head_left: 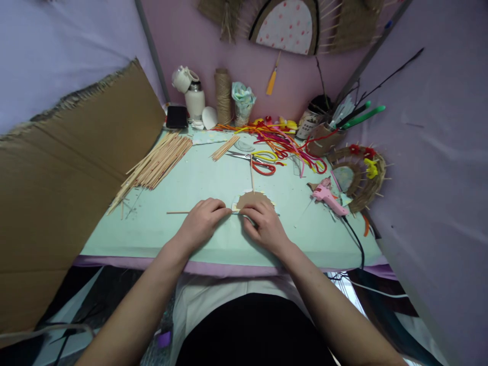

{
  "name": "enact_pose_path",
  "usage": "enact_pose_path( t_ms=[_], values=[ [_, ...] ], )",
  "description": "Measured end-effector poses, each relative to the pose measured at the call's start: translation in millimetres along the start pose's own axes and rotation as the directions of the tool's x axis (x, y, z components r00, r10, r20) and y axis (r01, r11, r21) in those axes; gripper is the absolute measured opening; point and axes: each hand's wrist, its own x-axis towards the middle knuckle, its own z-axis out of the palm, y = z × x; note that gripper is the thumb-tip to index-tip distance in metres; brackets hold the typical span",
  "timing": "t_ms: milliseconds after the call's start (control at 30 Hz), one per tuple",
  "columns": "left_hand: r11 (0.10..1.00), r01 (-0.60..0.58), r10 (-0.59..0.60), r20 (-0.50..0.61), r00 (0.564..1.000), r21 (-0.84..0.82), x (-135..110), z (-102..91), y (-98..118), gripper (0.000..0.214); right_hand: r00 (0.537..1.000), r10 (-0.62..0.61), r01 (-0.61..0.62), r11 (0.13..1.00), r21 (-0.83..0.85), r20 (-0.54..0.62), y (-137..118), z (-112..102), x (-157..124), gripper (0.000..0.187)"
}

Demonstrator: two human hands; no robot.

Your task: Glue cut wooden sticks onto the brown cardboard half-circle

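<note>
A brown cardboard half-disc [253, 199] with a pale patterned edge lies on the table before me. One thin wooden stick [252, 173] points away from its far edge. My right hand [265, 223] presses on the half-disc's near side, fingers curled and fingertips on its straight edge. Beside it, my left hand [206, 218] is closed on another wooden stick [178, 212], whose free end reaches out to the left. The stick's inner end sits by the half-disc's left corner; whether it touches is hidden by my fingers.
A pile of sticks [163, 161] lies left, by a big cardboard sheet [87, 168]. Scissors [263, 162] and colourful pipe cleaners [278, 140] lie beyond my hands. A pink glue gun [328, 197] with a cable lies right, near a decorated half-round piece [358, 190]. Twine [223, 96] stands behind.
</note>
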Motion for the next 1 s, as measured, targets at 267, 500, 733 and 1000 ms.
enact_pose_path(
  t_ms=[267, 500, 733, 1000],
  values=[
    [1.0, 0.019, -0.019, 0.02, 1.0, 0.005, 1.5, -1.7, 1.4, 0.025, 1.0, 0.013, -0.013, 1.0, 0.001, -0.018, 0.6, -0.1, 0.1, 0.021],
    [0.999, 0.001, -0.002, 0.014, 1.0, 0.04, 0.9, -0.3, 0.5, 0.028, 0.999, -0.001, 0.001, 1.0, 0.004, -0.033, 1.1, 0.1, 0.3, 0.02],
    [0.999, 0.03, -0.03, 0.038, 0.999, 0.016, -0.5, -0.5, 0.2, 0.031, 1.0, 0.001, -0.001, 1.0, -0.006, 0.003, 1.2, -0.5, 0.0, 0.022],
    [0.997, 0.061, -0.059, 0.058, 0.997, -0.038, 0.3, -1.2, 1.6, 0.032, 0.998, 0.009, -0.007, 0.999, -0.045, 0.056, -0.2, -0.8, 0.5, 0.026]
  ],
)
